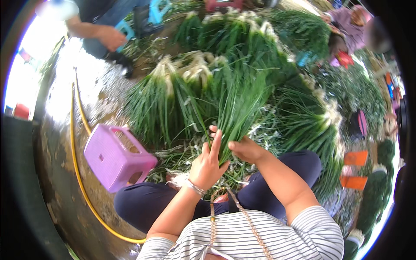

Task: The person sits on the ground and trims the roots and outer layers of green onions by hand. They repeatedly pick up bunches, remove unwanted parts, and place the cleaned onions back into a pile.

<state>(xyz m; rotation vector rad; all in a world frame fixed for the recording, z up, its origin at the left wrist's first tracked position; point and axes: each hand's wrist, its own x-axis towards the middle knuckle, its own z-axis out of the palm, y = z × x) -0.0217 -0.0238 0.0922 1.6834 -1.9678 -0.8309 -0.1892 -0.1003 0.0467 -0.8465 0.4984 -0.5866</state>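
Observation:
Between my hands, in front of my chest, is a loose bunch of long green onions [239,107], its leaves fanning away from me. My left hand [209,162] is closed around its near end at the left, index and middle fingers raised along the leaves. At the bunch's right side, my right hand [245,149] grips it with the thumb across the leaves. The bunch's near ends are mostly hidden by my hands. Beyond lie heaped green onions [162,100] with pale root ends, and another heap [302,113] lies at the right. Loose trimmed leaves [175,156] cover the ground before my feet.
A purple plastic stool [109,159] lies tipped over at my left, beside a yellow hose [76,169] on wet ground. One person's hand [112,38] and boot are at the upper left. Another person [351,29] sits at the upper right. Orange objects [356,158] lie at the right.

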